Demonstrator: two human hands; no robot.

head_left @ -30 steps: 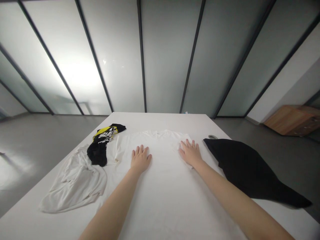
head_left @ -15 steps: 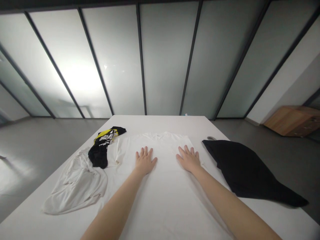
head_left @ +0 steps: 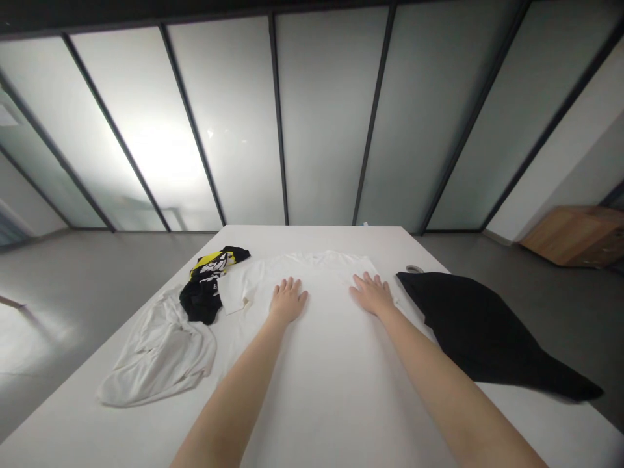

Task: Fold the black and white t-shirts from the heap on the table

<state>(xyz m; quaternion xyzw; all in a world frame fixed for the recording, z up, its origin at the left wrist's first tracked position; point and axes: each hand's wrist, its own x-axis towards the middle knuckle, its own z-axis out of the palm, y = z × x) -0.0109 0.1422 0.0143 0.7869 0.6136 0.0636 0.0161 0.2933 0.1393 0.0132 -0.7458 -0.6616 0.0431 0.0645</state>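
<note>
A white T-shirt (head_left: 326, 325) lies spread out in front of me, its collar at the far end and one short sleeve showing on the left. My left hand (head_left: 288, 300) rests palm down on its upper left part, fingers extended and fairly close together. On the upper right part lies my right hand (head_left: 373, 294), flat with its fingers apart. Neither hand grips the cloth. The shirt blends into the pale table, so its lower edges are hard to make out.
Left of the shirt lie a crumpled white garment (head_left: 160, 357) and a black garment with yellow and white print (head_left: 201, 300). A black garment (head_left: 478, 325) covers the right side of the white table (head_left: 312, 235), with a grey ring-shaped object (head_left: 414, 268) behind it. Frosted glass panels stand beyond.
Both hands have slid slightly farther away across the shirt, toward the collar. The shirt's collar edge has shifted a little away, and its left sleeve lies flatter and more spread.
</note>
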